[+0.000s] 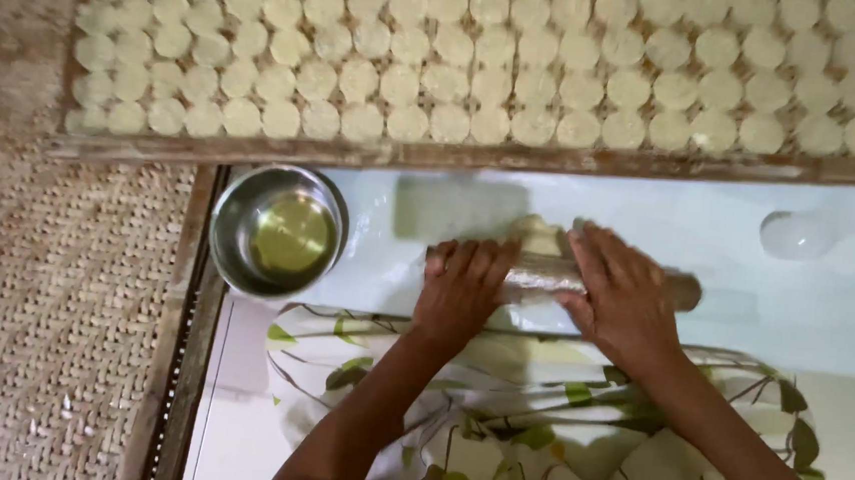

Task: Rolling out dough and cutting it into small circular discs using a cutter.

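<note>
- Tray [433, 156] w/ wooden frame, upper part of frame: packed w/ rows of pale flat dough discs [480, 68], nearly full, so most of the batch looks done.
- White work surface [708, 240], centre & right: one thin rolled disc [795, 236] lies at right, apart from the hands.
- Steel bowl [278, 230] w/ yellowish oil, centre left, just beside the surface.
- Rolling pin [555, 277], centre, across a dough lump [538, 234] not yet flattened.
- Left hand [464, 285] & right hand [624, 294]: both flat, fingers spread, pressing on the pin.
</note>
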